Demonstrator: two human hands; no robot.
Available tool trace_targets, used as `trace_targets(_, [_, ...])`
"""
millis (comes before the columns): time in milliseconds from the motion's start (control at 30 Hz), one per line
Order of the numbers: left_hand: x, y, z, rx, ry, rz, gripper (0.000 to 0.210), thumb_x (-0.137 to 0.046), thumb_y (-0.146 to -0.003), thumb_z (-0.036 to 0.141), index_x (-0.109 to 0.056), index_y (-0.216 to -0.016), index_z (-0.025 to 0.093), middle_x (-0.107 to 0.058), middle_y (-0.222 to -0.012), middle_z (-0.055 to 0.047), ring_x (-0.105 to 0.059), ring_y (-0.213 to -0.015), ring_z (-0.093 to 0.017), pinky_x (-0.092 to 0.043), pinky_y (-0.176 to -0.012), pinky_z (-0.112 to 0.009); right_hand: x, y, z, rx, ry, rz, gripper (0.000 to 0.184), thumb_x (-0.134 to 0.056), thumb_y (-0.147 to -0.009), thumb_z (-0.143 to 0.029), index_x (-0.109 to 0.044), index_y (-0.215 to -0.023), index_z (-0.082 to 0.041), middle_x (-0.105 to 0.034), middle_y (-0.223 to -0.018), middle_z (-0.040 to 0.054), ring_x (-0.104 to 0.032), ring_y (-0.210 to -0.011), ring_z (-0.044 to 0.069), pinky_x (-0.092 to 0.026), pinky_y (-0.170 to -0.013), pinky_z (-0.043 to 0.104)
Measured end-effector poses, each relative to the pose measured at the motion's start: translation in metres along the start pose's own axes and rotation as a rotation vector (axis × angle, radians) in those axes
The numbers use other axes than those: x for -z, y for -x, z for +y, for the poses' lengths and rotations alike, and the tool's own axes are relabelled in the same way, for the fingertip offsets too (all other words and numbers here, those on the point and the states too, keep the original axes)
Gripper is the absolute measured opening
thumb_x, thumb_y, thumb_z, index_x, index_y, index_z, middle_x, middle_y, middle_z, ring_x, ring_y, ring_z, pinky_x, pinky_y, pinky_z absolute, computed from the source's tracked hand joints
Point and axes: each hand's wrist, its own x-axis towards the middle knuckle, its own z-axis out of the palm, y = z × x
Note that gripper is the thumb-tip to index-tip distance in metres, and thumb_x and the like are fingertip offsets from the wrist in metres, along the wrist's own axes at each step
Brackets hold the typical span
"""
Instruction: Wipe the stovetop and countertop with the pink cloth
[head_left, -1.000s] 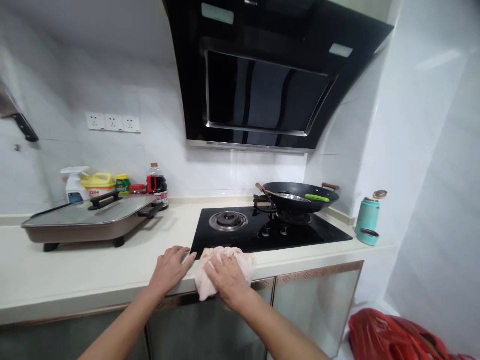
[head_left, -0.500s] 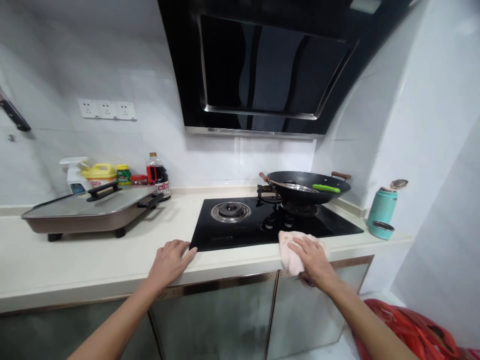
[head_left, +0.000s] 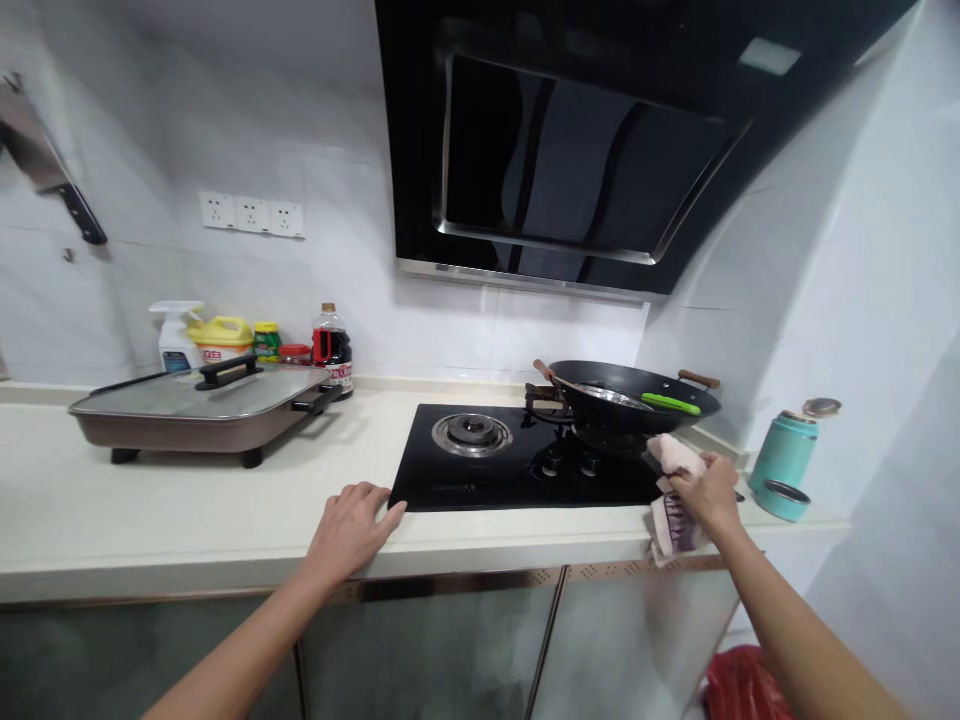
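My right hand [head_left: 707, 495] grips a pale pink cloth [head_left: 676, 525] with a purple patch, bunched over the front right part of the black gas stove [head_left: 480, 488]. Part of the cloth hangs toward the counter's front edge. Flat on the cream countertop [head_left: 247, 520], my left hand [head_left: 351, 528] rests with fingers outstretched, its fingertips at the stove's front left corner. A black wok [head_left: 622, 385] sits on the right burner, holding something shiny and a green-handled utensil [head_left: 670, 404]. The left burner [head_left: 472, 434] is uncovered.
An electric pan with a glass lid [head_left: 187, 425] stands at left, before a spray bottle [head_left: 178, 340], a yellow jug [head_left: 223, 338] and a dark sauce bottle [head_left: 332, 348]. A turquoise flask [head_left: 784, 452] and its cup [head_left: 781, 502] stand at right. The range hood [head_left: 555, 170] hangs above.
My right hand has carried the cloth rightward along the stove's front, and the cloth is now more bunched. My left hand stays at the stove's corner. The camera view has shifted slightly.
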Motion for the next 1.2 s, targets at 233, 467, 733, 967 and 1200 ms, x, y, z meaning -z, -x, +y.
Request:
trace_targets(233, [0.000, 0.002, 0.000, -0.005, -0.018, 0.002, 0.040, -0.047, -0.098, 0.052, -0.074, -0.108, 0.024, -0.073, -0.115, -0.010, -0.062, -0.111, -0.030, -0.044, -0.093, -0.040, -0.036, 0.025, -0.007, 0.386, 0.140, -0.430, 0.033, -0.055, -0.089, -0.039, -0.074, -0.113, -0.028, -0.067, -0.133, 0.0114, -0.052, -0.133, 0.034, -0.036, -0.111, 0.051])
trace_targets(467, [0.000, 0.000, 0.004, 0.021, -0.030, -0.011, 0.040, -0.049, -0.097, 0.053, -0.073, -0.107, 0.023, -0.072, -0.115, -0.011, -0.061, -0.111, -0.031, -0.043, -0.092, -0.041, -0.018, 0.081, -0.076, 0.437, 0.314, -0.276, 0.044, -0.042, -0.101, -0.047, -0.070, -0.125, -0.023, -0.067, -0.122, 0.0170, -0.057, -0.113, 0.037, -0.043, -0.096, 0.050])
trace_targets(733, [0.002, 0.003, 0.007, 0.051, 0.040, 0.009, 0.033, -0.056, -0.094, 0.050, -0.074, -0.103, 0.024, -0.072, -0.114, -0.010, -0.060, -0.112, -0.030, -0.043, -0.094, -0.042, -0.023, 0.151, -0.209, 0.763, 0.069, -0.350, 0.037, -0.043, -0.102, -0.040, -0.070, -0.117, -0.020, -0.067, -0.113, 0.0138, -0.055, -0.102, 0.032, -0.039, -0.095, 0.045])
trace_targets(967, [-0.004, 0.008, 0.004, 0.004, 0.052, 0.058, 0.031, -0.055, -0.097, 0.048, -0.073, -0.101, 0.023, -0.072, -0.111, -0.010, -0.060, -0.107, -0.029, -0.043, -0.093, -0.043, -0.066, 0.121, -0.276, 0.694, -0.006, -0.525, 0.044, -0.043, -0.099, -0.043, -0.068, -0.128, -0.022, -0.064, -0.134, 0.0128, -0.055, -0.121, 0.033, -0.038, -0.106, 0.047])
trace_targets(1200, [-0.009, 0.009, 0.002, 0.020, 0.111, 0.106, 0.033, -0.050, -0.101, 0.046, -0.073, -0.109, 0.023, -0.071, -0.115, -0.011, -0.061, -0.107, -0.029, -0.044, -0.092, -0.044, -0.093, 0.085, -0.292, 0.419, 0.138, -0.539, 0.060, -0.033, -0.100, -0.050, -0.062, -0.137, -0.013, -0.059, -0.138, 0.0256, -0.055, -0.127, 0.045, -0.038, -0.104, 0.060])
